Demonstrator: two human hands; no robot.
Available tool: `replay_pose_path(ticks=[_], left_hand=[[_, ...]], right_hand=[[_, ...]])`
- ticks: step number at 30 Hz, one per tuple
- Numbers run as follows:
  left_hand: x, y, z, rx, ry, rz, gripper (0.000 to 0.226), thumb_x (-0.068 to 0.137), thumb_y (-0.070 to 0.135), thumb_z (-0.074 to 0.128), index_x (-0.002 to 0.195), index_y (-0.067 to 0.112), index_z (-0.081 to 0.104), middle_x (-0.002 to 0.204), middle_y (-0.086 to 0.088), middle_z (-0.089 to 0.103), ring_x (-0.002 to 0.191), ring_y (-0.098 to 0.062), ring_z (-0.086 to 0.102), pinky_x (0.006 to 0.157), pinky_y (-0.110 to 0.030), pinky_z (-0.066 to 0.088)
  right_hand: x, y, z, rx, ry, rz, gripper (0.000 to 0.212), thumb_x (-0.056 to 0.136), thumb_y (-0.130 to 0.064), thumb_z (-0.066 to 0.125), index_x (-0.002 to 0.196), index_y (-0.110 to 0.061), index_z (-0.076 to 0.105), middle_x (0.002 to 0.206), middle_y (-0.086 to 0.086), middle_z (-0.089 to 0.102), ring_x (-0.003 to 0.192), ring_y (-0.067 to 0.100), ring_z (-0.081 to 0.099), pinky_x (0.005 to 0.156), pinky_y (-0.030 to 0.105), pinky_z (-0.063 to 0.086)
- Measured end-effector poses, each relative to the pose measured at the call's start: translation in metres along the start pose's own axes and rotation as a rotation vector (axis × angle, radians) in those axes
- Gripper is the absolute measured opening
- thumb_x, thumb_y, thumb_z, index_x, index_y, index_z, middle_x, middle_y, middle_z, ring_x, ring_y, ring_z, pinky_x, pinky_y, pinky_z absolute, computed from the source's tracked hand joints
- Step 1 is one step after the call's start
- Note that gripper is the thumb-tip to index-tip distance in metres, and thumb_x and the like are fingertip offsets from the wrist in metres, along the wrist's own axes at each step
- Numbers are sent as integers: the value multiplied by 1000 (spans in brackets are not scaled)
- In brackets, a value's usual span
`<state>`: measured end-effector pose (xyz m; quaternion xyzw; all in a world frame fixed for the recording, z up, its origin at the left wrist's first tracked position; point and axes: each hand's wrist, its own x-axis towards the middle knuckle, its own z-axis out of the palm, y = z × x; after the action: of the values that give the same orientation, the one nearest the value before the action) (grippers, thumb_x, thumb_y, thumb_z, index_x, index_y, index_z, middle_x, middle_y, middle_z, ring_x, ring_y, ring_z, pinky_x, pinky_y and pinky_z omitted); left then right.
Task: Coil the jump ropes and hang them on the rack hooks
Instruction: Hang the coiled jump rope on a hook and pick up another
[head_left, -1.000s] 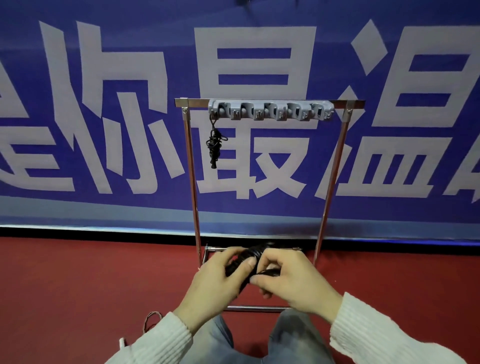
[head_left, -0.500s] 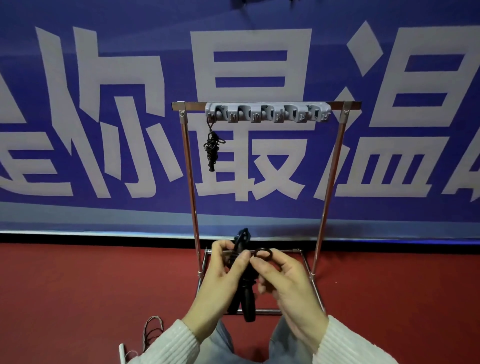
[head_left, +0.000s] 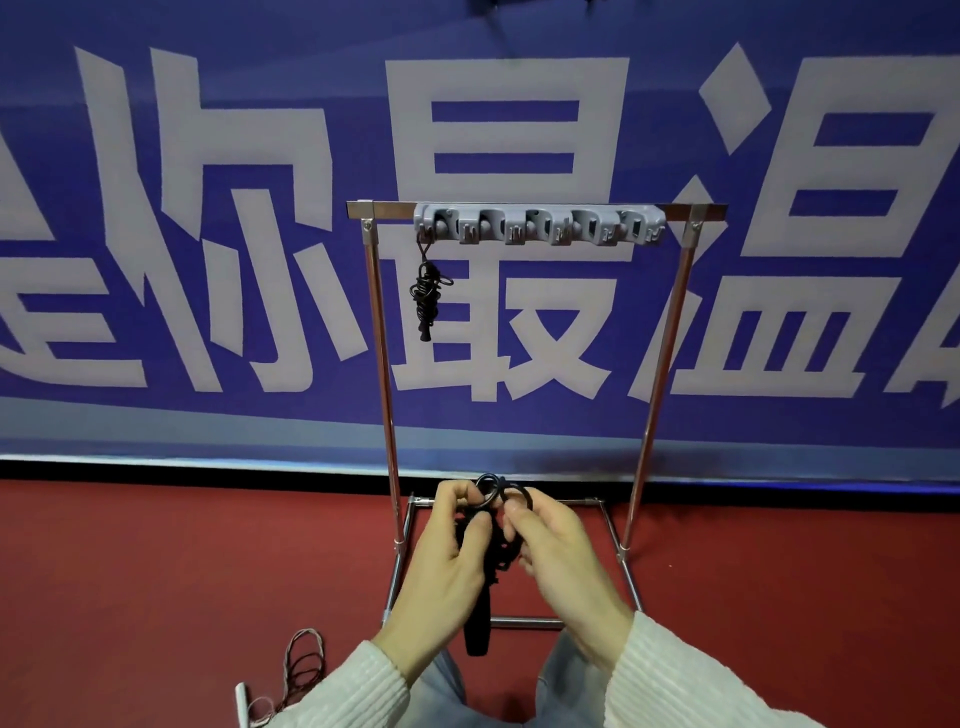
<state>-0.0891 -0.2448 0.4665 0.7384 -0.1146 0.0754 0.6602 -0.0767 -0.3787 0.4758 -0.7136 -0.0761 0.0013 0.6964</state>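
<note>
Pinching black jump rope (head_left: 491, 540) between both hands — left hand (head_left: 448, 564) grips bundle, right hand (head_left: 558, 558) pinches top loop; handles hang below the grip.

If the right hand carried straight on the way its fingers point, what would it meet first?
Probably the black jump rope that the right hand already pinches, then the left hand beyond it; depth is unclear.

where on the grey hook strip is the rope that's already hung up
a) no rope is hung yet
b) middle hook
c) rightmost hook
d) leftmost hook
d: the coiled black rope dangles from the left end of the grey hook strip, beside the rack's left post; the other hooks show nothing hanging from them.
</note>
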Motion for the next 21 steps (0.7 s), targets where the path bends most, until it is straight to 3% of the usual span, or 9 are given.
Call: replay_pose_path(ticks=[2,5,7,10,13,18,21], left_hand=[[4,0,-1,-21,16,-29,14,105,5,44,108,16,53,87,-4,67,68,-18,58,64,-33,51],[6,-2,0,-4,37,-48,20,105,7,44,107,21,58,83,-5,65,65,-19,55,61,-36,50],[6,-2,0,24,53,-37,20,106,12,45,103,26,59,86,-11,65,67,-20,57,63,-43,52],[6,0,1,15,50,-44,12,108,16,43,105,18,55,88,-11,67,71,-21,59,72,-51,54],[7,3,2,-38,55,-58,14,109,14,40,104,11,53,82,1,69,70,-17,62,70,-39,55],[8,6,0,-59,58,-29,14,109,13,40,104,11,53,81,1,68,71,-15,64,67,-29,55],[9,3,-2,-37,94,1,14,109,16,42,104,17,56,90,0,68,78,-16,65,69,-28,55]], right_hand=[[0,1,2,87,12,56,32,105,-23,44,92,-6,68,73,3,46,52,7,37,51,24,30],[2,2,3,179,52,107,37,105,-20,38,103,-12,74,75,4,46,54,10,34,52,28,29],[2,2,3,223,51,117,42,101,-28,37,105,-14,76,71,1,46,55,9,34,52,27,31],[1,-2,4,212,52,117,51,89,-38,36,101,-15,79,67,-1,45,53,8,36,52,27,33],[-2,-9,8,172,66,82,40,107,-21,38,94,-11,75,58,-9,53,47,1,42,49,19,36],[-6,-9,12,103,70,-80,42,107,-15,45,70,-20,63,53,-14,51,49,-1,45,51,11,36],[-5,-6,13,172,128,-86,23,103,-8,54,99,-17,75,61,-18,64,54,-5,56,54,9,42]])
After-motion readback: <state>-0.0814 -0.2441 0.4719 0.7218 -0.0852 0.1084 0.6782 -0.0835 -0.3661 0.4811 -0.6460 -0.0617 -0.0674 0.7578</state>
